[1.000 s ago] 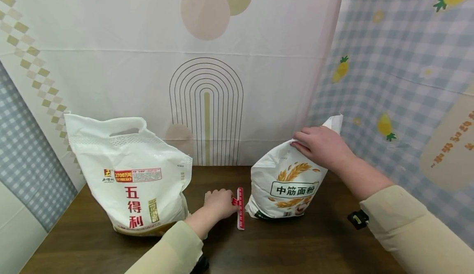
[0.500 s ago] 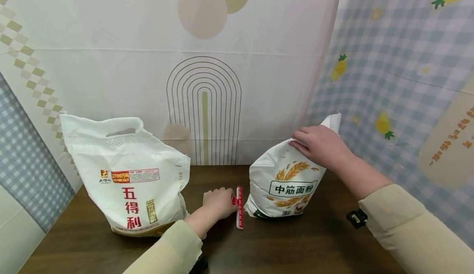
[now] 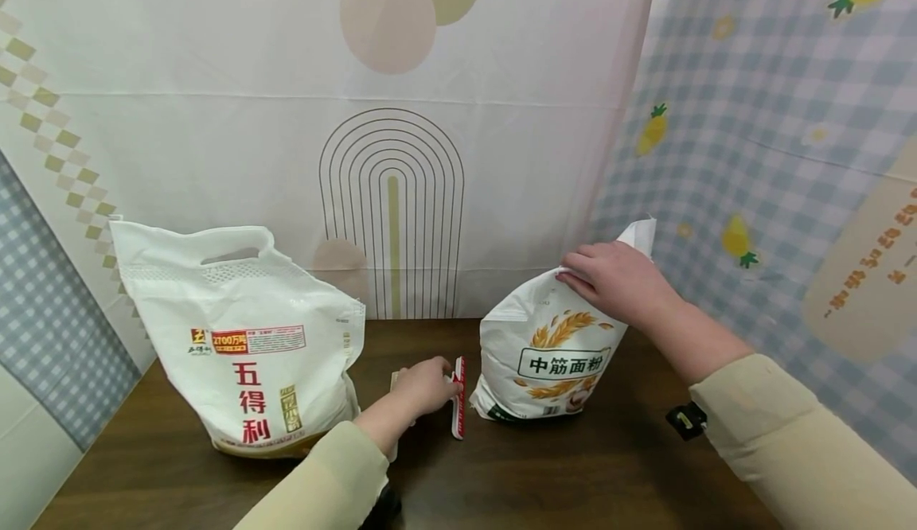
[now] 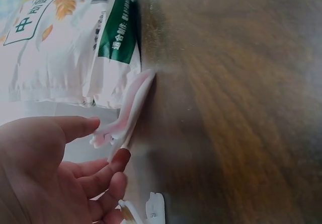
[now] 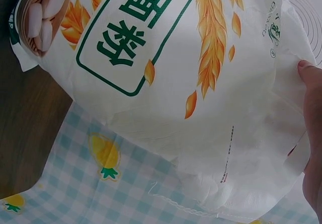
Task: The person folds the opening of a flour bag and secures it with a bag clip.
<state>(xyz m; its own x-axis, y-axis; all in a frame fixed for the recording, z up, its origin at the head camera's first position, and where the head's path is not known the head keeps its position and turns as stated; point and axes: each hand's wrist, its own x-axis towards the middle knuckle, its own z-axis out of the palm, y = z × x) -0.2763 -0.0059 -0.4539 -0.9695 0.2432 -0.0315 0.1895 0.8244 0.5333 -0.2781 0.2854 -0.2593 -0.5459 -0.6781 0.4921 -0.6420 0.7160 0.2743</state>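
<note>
Red and white, the clip (image 3: 459, 415) stands tilted at the brown table (image 3: 501, 482), just beside the smaller flour bag (image 3: 562, 364). We see the left hand (image 3: 424, 387) at it: thumb and a fingertip pinch its short grip, with only a narrow gap between them, while the other fingers curl loosely. Whether the clip's whole length rests on the wood we cannot tell.

Our right hand (image 3: 609, 279) grips the top edge of that smaller bag — thumb on the printed front, fingers folded over the upper rim, some hidden from us. The bag sits upright on the table, its free top corner sticking up past the hand.

Well to the left we find the larger white bag (image 3: 286, 315), standing with its cut-out handle uppermost and red characters down the front. A second, pale clip (image 4: 156, 209) lies below the left hand in the left wrist view. Behind everything hang a white cloth (image 3: 215, 156) and a blue checked cloth (image 3: 774, 156) with pineapples.
</note>
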